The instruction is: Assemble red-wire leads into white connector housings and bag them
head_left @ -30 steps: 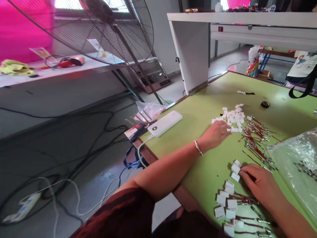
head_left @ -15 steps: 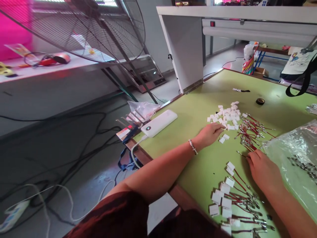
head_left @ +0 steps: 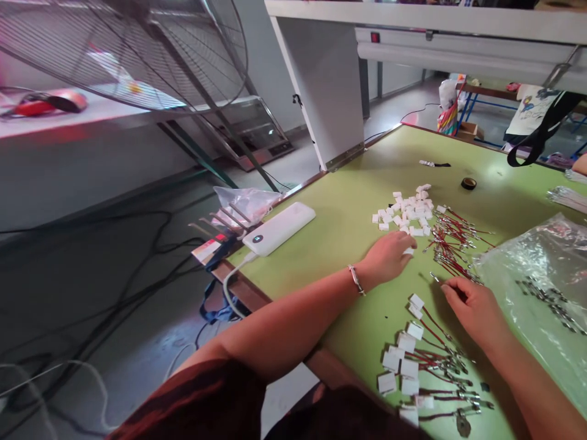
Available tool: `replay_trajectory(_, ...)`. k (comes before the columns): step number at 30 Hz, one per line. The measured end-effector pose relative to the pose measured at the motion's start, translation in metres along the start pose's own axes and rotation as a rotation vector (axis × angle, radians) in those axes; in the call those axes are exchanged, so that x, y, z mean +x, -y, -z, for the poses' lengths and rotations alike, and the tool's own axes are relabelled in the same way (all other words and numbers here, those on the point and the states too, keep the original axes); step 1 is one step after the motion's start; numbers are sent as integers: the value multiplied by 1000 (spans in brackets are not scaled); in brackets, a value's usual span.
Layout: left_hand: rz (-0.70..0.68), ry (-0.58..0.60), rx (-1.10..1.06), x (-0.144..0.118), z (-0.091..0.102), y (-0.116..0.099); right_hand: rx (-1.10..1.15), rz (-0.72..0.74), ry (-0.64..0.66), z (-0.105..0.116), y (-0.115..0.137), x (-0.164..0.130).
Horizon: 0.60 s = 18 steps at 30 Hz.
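Observation:
My left hand has its fingers curled over a white plastic connector, just in front of a loose pile of white connectors. Between thumb and forefinger of my right hand is a short wire, its metal terminal pointing toward my left hand. Beyond the right hand lies a heap of red wires with metal ends. Nearer to me, several white connectors with red wires attached are spread in a rough row.
A clear plastic bag with small metal parts lies at the right of the green table. A white power bank with a cable sits at the left edge. A black tape roll is further back. A large fan stands left.
My left hand has moved right and closer to me, its fingers now curled over a white connector. My right hand has lifted slightly with the wire. The view has shifted a little to the right.

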<state>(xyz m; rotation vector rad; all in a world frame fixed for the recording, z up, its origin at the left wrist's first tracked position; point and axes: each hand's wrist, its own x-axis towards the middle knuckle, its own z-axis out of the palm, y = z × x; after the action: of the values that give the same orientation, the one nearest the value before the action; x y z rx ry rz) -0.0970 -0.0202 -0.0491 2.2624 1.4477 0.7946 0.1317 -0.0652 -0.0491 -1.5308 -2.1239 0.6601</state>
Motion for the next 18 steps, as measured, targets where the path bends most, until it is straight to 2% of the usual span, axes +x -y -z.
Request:
replay_trajectory(3, 101, -98, -297, -1, 4, -3, 45, -17, -33, 1, 3, -2)
replay_trajectory(6, 262, -27, -625, -6, 7, -10, 91, -17, -45, 2, 9, -5)
replay_trajectory(8, 393, 39, -838, -9, 7, -17, 135, -4, -2, 4, 13, -6)
replay_trajectory(11, 529, 67, -1101, -13, 5, -25, 237, 2, 95, 6, 21, -8)
replay_trajectory(15, 606, 95, -1329, -17, 3, -29, 378, -46, 222, 7, 28, -9)
replay_trajectory(18, 584, 153, -1389, -18, 2, -29, 493, -103, 272, 6, 29, -11)
